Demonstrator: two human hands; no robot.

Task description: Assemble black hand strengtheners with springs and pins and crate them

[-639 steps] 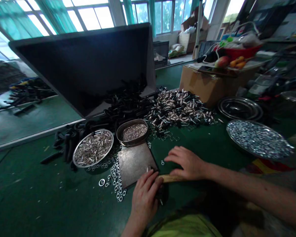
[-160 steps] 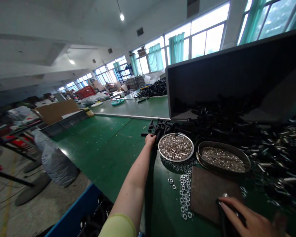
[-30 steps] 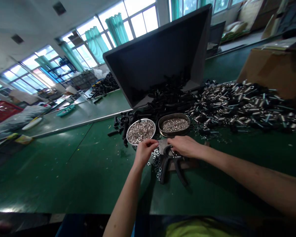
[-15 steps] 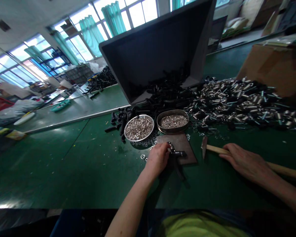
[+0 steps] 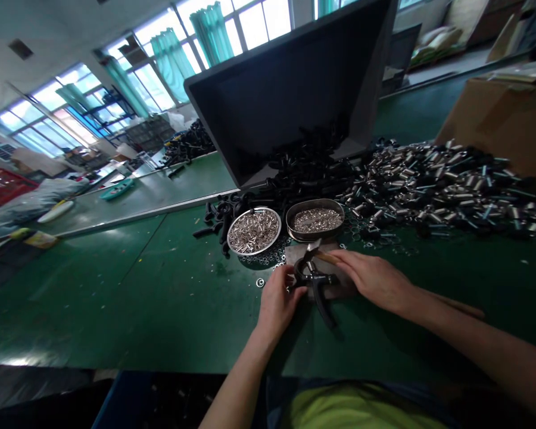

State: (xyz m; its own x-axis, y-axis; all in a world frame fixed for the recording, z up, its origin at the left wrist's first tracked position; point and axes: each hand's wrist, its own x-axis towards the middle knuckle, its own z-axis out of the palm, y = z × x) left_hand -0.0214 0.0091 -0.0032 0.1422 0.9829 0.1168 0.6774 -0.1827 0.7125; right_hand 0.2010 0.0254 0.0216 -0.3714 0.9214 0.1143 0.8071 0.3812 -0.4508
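A black clamp-like part (image 5: pixel 322 301) with a ring and a curved handle lies on a flat metal plate (image 5: pixel 345 288). My left hand (image 5: pixel 277 301) grips the ring's left side between thumb and fingers. My right hand (image 5: pixel 375 279) is closed round the wooden handle of a hammer (image 5: pixel 313 248), whose head is over the ring. Whether the head touches the part cannot be made out. Just behind the plate are a round dish of small metal pins (image 5: pixel 254 232) and an oval tin of small metal pieces (image 5: pixel 317 220).
A large grey bin (image 5: pixel 290 101) lies tipped behind black parts. To the right is a heap of metal and black parts (image 5: pixel 438 185), with a cardboard box (image 5: pixel 500 119) behind it. A washer (image 5: pixel 260 283) lies left of the plate.
My right hand has brought the hammer left, from beside the plate to above the black part. My left hand has shifted slightly down and left at the ring. The view has moved slightly.
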